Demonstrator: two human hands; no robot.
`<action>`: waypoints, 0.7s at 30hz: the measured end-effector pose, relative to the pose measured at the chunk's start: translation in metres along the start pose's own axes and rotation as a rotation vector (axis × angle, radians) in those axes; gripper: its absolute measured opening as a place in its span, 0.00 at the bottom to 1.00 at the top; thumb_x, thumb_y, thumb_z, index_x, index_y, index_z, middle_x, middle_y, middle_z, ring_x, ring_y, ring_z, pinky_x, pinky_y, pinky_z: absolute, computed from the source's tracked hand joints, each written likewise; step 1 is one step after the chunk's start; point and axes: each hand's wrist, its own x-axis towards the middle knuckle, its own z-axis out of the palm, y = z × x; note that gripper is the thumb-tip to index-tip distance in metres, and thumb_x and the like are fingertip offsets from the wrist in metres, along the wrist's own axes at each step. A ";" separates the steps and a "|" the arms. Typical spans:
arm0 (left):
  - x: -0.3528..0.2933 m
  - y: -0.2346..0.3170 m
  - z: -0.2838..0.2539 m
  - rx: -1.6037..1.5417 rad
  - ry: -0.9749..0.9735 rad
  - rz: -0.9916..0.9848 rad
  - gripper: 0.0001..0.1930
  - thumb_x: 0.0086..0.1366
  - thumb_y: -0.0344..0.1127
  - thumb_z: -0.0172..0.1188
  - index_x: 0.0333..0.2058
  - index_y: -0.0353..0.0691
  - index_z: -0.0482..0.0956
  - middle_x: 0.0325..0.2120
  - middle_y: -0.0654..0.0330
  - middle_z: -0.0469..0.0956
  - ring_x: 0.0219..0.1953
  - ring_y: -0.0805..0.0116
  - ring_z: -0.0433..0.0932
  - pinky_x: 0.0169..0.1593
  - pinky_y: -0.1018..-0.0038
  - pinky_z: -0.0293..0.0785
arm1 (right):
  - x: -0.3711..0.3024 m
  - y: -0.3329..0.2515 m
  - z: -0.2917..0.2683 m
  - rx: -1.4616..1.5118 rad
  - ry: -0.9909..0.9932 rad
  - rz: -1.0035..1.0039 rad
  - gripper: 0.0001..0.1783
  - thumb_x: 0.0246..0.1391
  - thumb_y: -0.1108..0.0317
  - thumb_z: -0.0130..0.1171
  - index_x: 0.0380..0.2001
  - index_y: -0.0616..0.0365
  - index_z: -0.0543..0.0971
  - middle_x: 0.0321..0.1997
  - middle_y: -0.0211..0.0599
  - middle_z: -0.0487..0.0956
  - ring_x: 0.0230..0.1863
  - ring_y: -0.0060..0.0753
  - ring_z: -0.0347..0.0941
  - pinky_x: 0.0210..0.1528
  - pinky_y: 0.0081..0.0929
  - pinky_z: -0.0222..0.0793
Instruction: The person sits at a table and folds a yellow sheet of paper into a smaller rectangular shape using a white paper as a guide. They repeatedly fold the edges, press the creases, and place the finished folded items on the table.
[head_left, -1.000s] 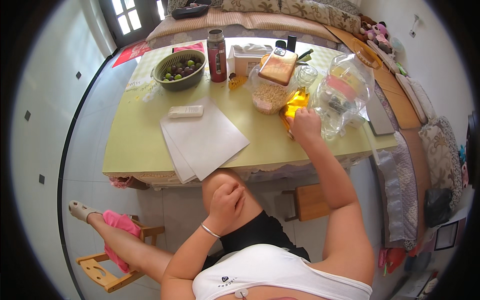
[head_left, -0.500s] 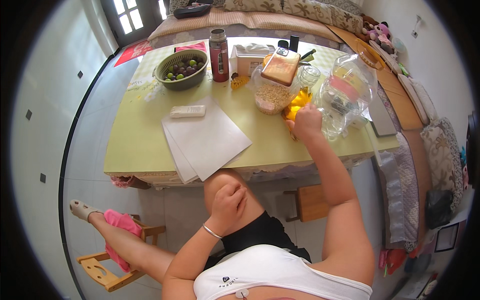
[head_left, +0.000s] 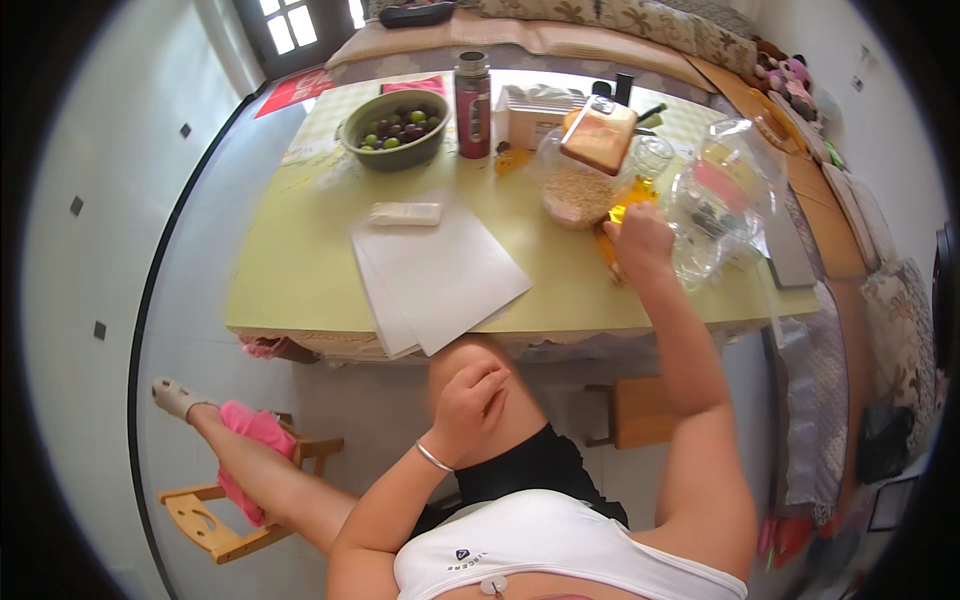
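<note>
My right hand (head_left: 642, 240) reaches over the right part of the table, its fingers closed on a shiny gold packet (head_left: 634, 196). An orange strip (head_left: 608, 254) shows just below the fingertips. Left of that hand stands a clear tub of grain-like flakes (head_left: 578, 192), with a phone in an orange-brown case (head_left: 600, 134) propped above it. A crumpled clear plastic bag (head_left: 722, 190) lies to its right. My left hand (head_left: 474, 406) rests on my raised knee, fingers curled in with nothing visible in them.
White paper sheets (head_left: 446, 280) with a white flat case (head_left: 404, 214) lie mid-table. Farther back stand a bowl of grapes (head_left: 372, 152), a dark red flask (head_left: 473, 110) and a tissue box (head_left: 530, 122). A wooden stool (head_left: 645, 412) is below the table; a laptop (head_left: 793, 250) lies at the right.
The whole view has shifted, so the table appears a little farther right and higher. My right hand stays at the gold packet, of which less shows now. My left hand remains on the knee.
</note>
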 end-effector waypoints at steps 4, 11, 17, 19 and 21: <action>0.008 -0.019 -0.022 0.393 0.178 -0.030 0.19 0.52 0.29 0.68 0.45 0.36 0.81 0.42 0.53 0.79 0.43 0.52 0.77 0.47 0.57 0.72 | -0.028 -0.027 -0.036 0.189 0.051 -0.110 0.15 0.54 0.53 0.65 0.27 0.54 0.81 0.30 0.38 0.80 0.33 0.45 0.80 0.32 0.43 0.76; 0.034 -0.045 -0.036 0.659 0.064 -0.091 0.26 0.49 0.34 0.69 0.49 0.36 0.79 0.45 0.51 0.78 0.50 0.51 0.76 0.59 0.51 0.68 | -0.054 -0.085 -0.024 0.738 -0.139 -0.487 0.10 0.54 0.60 0.65 0.30 0.55 0.82 0.31 0.40 0.81 0.36 0.48 0.79 0.38 0.44 0.75; 0.032 -0.054 -0.046 0.669 -0.045 -0.084 0.21 0.51 0.33 0.69 0.45 0.36 0.81 0.46 0.51 0.80 0.52 0.53 0.78 0.60 0.48 0.69 | -0.040 -0.134 -0.020 0.901 -0.147 -0.604 0.13 0.54 0.63 0.65 0.41 0.59 0.82 0.42 0.42 0.82 0.46 0.48 0.77 0.48 0.41 0.74; 0.031 -0.054 -0.055 0.578 -0.034 -0.088 0.18 0.53 0.32 0.69 0.44 0.37 0.82 0.46 0.51 0.81 0.51 0.53 0.79 0.58 0.48 0.70 | -0.023 -0.154 -0.019 0.896 -0.204 -0.614 0.19 0.56 0.62 0.64 0.48 0.61 0.80 0.50 0.44 0.81 0.53 0.51 0.75 0.54 0.41 0.73; 0.032 -0.053 -0.058 0.513 -0.039 -0.128 0.16 0.54 0.31 0.68 0.43 0.38 0.83 0.46 0.51 0.81 0.52 0.53 0.79 0.58 0.49 0.71 | -0.006 -0.179 -0.011 0.845 -0.096 -0.587 0.22 0.54 0.62 0.66 0.50 0.60 0.78 0.50 0.46 0.80 0.54 0.52 0.74 0.55 0.41 0.72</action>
